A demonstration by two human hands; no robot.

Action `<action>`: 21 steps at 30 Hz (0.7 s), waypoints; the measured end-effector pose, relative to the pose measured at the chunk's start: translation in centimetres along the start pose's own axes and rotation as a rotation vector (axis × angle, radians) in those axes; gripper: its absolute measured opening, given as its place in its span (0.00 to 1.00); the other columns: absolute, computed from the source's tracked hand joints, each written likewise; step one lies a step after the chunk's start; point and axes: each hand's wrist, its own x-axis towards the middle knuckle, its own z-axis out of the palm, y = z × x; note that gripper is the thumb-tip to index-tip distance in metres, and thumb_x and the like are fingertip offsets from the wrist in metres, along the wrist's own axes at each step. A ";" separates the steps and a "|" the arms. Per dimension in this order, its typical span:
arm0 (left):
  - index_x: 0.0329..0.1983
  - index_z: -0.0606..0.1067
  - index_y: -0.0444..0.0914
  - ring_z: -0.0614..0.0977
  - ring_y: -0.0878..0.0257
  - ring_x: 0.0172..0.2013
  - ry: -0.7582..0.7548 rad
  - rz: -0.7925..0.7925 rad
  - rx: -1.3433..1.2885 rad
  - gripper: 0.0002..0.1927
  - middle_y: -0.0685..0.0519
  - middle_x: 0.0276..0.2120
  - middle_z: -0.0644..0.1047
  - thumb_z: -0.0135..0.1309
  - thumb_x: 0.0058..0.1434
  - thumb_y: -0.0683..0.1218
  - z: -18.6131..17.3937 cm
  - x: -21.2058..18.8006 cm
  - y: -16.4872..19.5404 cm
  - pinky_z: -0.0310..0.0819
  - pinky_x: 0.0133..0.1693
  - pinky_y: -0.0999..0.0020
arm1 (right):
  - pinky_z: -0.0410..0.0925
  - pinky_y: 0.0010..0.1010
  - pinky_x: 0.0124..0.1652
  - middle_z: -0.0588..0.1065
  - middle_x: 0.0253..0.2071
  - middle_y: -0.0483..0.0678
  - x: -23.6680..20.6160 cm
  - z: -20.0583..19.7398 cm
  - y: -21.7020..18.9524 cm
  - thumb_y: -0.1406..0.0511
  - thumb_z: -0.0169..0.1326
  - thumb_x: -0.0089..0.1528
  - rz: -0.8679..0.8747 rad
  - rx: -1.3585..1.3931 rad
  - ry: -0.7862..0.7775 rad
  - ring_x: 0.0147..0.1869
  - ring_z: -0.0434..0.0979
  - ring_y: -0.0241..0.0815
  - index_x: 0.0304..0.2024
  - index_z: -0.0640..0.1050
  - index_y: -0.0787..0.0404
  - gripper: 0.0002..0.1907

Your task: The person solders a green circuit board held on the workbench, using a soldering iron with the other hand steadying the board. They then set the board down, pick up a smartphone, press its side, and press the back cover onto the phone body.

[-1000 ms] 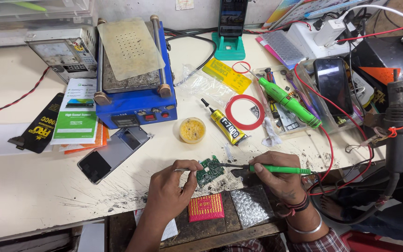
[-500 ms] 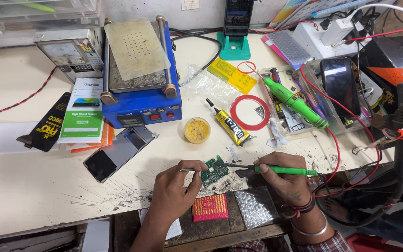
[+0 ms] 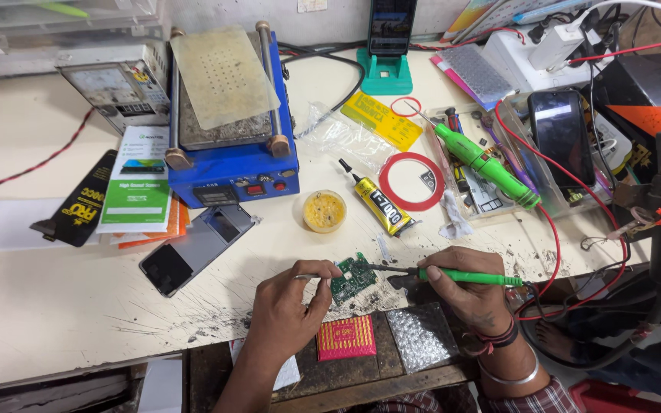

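Little has shifted since the earlier frames: both hands stay at the table's near edge. Left hand [image 3: 288, 306] pinches thin tweezers [image 3: 309, 277], fingers closed narrowly on them, steadying a small green circuit board [image 3: 353, 277] lying flat between the hands. Right hand [image 3: 464, 289] grips a green soldering iron [image 3: 468, 278] like a pen, tip touching the board's right edge. Soldering appears under way; what follows likely calls for a steady tip and a pinned board. A yellow flux tin [image 3: 323, 210] sits just beyond.
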 end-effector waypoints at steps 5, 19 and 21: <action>0.43 0.72 0.39 0.89 0.58 0.38 0.007 0.009 0.004 0.10 0.53 0.38 0.84 0.57 0.60 0.35 -0.1 0.2 0.1 0.85 0.37 0.65 | 0.75 0.25 0.34 0.82 0.30 0.49 0.2 0.0 -0.1 0.68 0.58 0.62 -0.010 -0.011 -0.015 0.31 0.85 0.37 0.34 0.82 0.64 0.05; 0.47 0.68 0.38 0.89 0.57 0.40 -0.019 0.044 0.013 0.13 0.53 0.41 0.84 0.56 0.63 0.34 0.3 -0.4 -3.2 0.84 0.38 0.65 | 0.73 0.26 0.36 0.81 0.32 0.51 -0.6 1.8 2.3 0.68 0.57 0.65 0.023 -0.001 -0.002 0.33 0.82 0.38 0.36 0.80 0.66 0.06; 0.47 0.67 0.39 0.89 0.57 0.41 -0.010 0.051 0.012 0.14 0.54 0.42 0.83 0.57 0.63 0.34 0.4 -0.5 -3.5 0.85 0.40 0.65 | 0.73 0.26 0.36 0.80 0.32 0.52 -0.6 2.0 2.7 0.68 0.57 0.65 0.009 -0.001 0.000 0.33 0.82 0.39 0.36 0.80 0.67 0.06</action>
